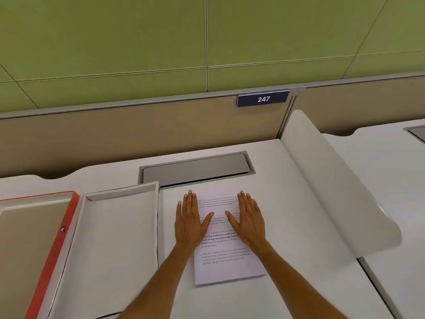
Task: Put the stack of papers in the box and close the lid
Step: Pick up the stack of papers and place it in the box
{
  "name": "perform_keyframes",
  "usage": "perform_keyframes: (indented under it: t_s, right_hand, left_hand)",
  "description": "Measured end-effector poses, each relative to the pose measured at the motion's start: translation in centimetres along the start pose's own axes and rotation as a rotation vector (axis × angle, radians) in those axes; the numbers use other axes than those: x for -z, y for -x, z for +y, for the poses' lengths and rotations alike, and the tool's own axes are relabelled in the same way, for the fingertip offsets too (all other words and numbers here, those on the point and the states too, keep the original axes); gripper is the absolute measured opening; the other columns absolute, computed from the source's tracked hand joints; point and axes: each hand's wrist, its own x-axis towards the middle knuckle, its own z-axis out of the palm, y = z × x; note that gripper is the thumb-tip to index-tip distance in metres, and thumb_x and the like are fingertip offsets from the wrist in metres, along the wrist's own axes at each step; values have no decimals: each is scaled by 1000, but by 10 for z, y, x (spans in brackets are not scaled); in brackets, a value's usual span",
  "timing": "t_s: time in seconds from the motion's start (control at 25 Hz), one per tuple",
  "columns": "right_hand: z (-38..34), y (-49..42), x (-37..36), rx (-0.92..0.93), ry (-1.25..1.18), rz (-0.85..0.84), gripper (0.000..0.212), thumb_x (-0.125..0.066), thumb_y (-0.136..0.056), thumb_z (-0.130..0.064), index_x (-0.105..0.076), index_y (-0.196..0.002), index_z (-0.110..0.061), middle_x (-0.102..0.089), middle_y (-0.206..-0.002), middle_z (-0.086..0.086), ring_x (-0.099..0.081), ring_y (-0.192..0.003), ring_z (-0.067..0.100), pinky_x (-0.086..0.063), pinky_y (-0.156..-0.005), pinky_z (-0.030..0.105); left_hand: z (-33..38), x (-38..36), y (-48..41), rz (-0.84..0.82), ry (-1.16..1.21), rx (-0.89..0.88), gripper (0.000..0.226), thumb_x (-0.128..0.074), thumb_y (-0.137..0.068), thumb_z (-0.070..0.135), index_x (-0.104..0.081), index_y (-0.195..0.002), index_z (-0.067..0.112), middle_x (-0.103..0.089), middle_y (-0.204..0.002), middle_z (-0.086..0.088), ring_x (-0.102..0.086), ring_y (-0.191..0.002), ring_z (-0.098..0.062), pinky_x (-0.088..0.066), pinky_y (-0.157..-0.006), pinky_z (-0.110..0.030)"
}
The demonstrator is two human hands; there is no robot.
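The papers (226, 261) lie flat on the surface (287, 226), just right of the open box (115, 238), whose red-edged lid (34, 238) is folded out to its left. Both hands are spread flat on the upper part of the sheets, fingers extended and together, palms down; nothing is gripped. The left hand (189, 223) covers the stack's left edge and partly rests on the surface, while the right hand (248, 223) covers the right edge.

The stack is judged not yet lifted, so the whole transfer remains. With flat palms, no hold exists: if the sheets are slid rather than picked up, the top ones may be fanned out or skewed from those beneath. A thin stack on a smooth surface is hard to get fingers under, and corners could be bent or creased in the attempt. The box's near wall stands between stack and tray; sheets dragged across could be caught on it. A stack set in crookedly may ride up on a wall and keep the lid from being closed fully.
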Motion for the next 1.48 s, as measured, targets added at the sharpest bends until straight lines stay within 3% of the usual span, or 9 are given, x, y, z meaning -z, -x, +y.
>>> perform_keyframes:
  t_s: [0.48, 0.6, 0.72, 0.8, 0.92, 1.16, 1.32, 1.48]
  right_hand:
    - [1, 19, -18, -48, 2, -80, 81, -34, -94, -61, -1, -155, -19, -3, -164, -2, -4, -152, 15, -1, -122, 28]
    - [0, 19, -18, -66, -25, -59, 83, -37, -93, -61, -2, -155, -18, -4, -164, -2, -6, -152, 16, -2, -121, 28]
    - [-5, 22, -19, -209, -133, -14, 97, -48, -87, -66, -4, -155, -14, -7, -164, 3, -10, -152, 21, -10, -122, 34]
    - [-14, 21, -17, -381, -197, 40, 111, -61, -77, -69, -12, -153, -6, -20, -160, 13, -24, -147, 28, -23, -119, 40]
    - [-26, 16, -11, -611, -103, 29, 113, -73, -60, -73, -33, -135, 2, -46, -135, 20, -45, -123, 34, -42, -98, 44]
    - [-28, 6, 1, -807, -133, -123, 105, -80, -55, -68, -41, -123, 1, -48, -130, 21, -45, -123, 37, -43, -96, 48]
    - [-21, -5, 13, -837, -158, -237, 103, -81, -55, -67, -42, -126, -3, -47, -135, 20, -45, -126, 35, -40, -102, 45]
    - [-20, -7, 20, -821, -150, -278, 97, -79, -58, -67, -45, -126, -6, -47, -136, 18, -45, -127, 33, -39, -105, 43]
  left_hand:
    - [-3, -22, 16, -53, 14, 98, 95, -40, -89, 67, -1, -157, 14, -5, -167, -5, -8, -154, -23, -5, -127, -41]
    - [0, -21, 19, -31, -7, 207, 103, -40, -83, 75, -7, -157, 11, -11, -166, -10, -14, -153, -27, -8, -125, -43]
    - [16, -18, 21, -47, -17, 474, 111, -48, -74, 81, -23, -150, 4, -31, -156, -17, -34, -142, -33, -27, -116, -49]
    - [29, -14, 18, -103, 20, 635, 107, -57, -70, 79, -30, -141, 5, -40, -146, -16, -40, -133, -32, -34, -108, -50]
    - [41, -8, 11, -182, 140, 779, 104, -74, -65, 67, -32, -135, 3, -39, -138, -16, -40, -130, -32, -36, -103, -50]
    - [55, 4, 4, -312, 236, 893, 96, -87, -60, 47, -36, -129, 3, -45, -132, -17, -47, -121, -32, -47, -99, -46]
    - [51, 12, -2, -338, 257, 938, 100, -90, -56, 48, -38, -129, 4, -49, -132, -18, -51, -120, -32, -46, -99, -44]
    - [44, 12, -1, -369, 310, 912, 82, -88, -58, 50, -53, -120, 11, -53, -128, -15, -51, -118, -31, -47, -98, -43]
